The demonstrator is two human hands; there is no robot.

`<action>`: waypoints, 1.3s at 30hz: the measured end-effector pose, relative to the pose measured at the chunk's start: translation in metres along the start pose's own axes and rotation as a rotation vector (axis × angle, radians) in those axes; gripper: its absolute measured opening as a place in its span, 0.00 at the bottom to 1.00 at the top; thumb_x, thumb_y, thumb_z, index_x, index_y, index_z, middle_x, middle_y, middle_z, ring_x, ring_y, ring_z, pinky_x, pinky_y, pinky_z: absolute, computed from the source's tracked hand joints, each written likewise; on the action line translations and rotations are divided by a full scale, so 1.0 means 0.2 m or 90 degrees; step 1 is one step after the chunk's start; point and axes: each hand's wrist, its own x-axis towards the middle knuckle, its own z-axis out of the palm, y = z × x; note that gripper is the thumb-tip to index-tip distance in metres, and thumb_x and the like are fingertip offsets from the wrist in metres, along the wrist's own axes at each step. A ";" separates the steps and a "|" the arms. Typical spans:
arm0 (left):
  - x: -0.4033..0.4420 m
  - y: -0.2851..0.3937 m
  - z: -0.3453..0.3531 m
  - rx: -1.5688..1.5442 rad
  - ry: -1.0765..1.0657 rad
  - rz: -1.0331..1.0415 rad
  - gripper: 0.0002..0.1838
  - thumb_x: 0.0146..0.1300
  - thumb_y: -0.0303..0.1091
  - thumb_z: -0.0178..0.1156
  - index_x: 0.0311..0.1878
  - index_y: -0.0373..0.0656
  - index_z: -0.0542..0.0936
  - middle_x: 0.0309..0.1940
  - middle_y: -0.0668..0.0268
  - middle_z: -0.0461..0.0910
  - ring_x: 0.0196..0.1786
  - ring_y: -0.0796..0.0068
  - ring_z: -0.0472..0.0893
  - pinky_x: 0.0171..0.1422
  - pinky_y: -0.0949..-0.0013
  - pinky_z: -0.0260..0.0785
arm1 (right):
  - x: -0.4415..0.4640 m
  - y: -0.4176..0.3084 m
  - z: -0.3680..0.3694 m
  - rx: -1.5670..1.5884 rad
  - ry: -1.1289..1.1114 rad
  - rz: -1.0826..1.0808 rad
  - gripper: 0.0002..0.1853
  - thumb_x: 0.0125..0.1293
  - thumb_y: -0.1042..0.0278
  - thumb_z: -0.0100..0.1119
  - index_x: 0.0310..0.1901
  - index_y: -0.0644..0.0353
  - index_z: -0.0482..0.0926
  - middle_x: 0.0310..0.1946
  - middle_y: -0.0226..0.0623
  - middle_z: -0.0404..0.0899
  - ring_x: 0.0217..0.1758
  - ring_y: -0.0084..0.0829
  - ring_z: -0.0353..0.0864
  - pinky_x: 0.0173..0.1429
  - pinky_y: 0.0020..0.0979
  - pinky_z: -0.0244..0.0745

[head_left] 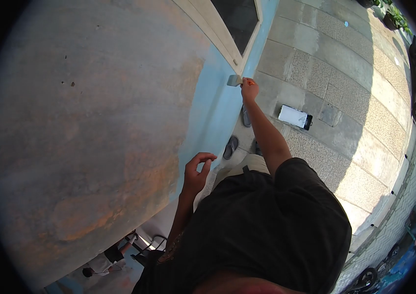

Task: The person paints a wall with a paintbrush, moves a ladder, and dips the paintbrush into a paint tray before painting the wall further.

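Head view: we have a flat brush in our right grip, fingers clenched around its orange handle. Brush head points left, over the light blue band of the wall, just beside the lower corner of the pale frame. Can't tell from this angle whether the bristles touch the surface. Right arm is stretched well forward.

Left grip is released: fingers loosely bent, thumb apart, near the edge of the blue band. Wall contact there: can't tell. Left of the band, the wall is bare grey with brownish patches and a few small holes.

Rectangular container, pale inside, dark at one end, lies on the paving to the right of our right forearm. We see a grey sandal at the wall base, a sunlit strip along the far side of the paving, plants top right and another person lower left.
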 end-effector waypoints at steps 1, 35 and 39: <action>0.00 0.00 0.00 0.000 -0.005 -0.002 0.08 0.72 0.24 0.57 0.49 0.36 0.84 0.45 0.60 0.87 0.50 0.70 0.86 0.60 0.66 0.75 | 0.03 0.05 -0.02 -0.043 0.016 -0.011 0.12 0.71 0.67 0.67 0.44 0.72 0.86 0.36 0.43 0.86 0.36 0.32 0.89 0.45 0.31 0.90; -0.05 -0.01 0.05 0.008 -0.020 -0.018 0.09 0.72 0.24 0.56 0.49 0.35 0.83 0.46 0.60 0.87 0.51 0.69 0.86 0.60 0.66 0.75 | -0.07 -0.48 0.26 -0.057 -0.104 -0.174 0.12 0.67 0.65 0.70 0.40 0.68 0.89 0.27 0.39 0.87 0.32 0.30 0.89 0.39 0.30 0.83; -0.06 -0.04 0.05 0.008 -0.047 -0.028 0.08 0.74 0.23 0.55 0.51 0.36 0.82 0.48 0.60 0.85 0.53 0.70 0.83 0.64 0.65 0.74 | -0.16 -0.85 0.18 0.270 -0.296 -0.194 0.12 0.72 0.69 0.67 0.49 0.71 0.83 0.42 0.49 0.85 0.42 0.41 0.91 0.52 0.36 0.91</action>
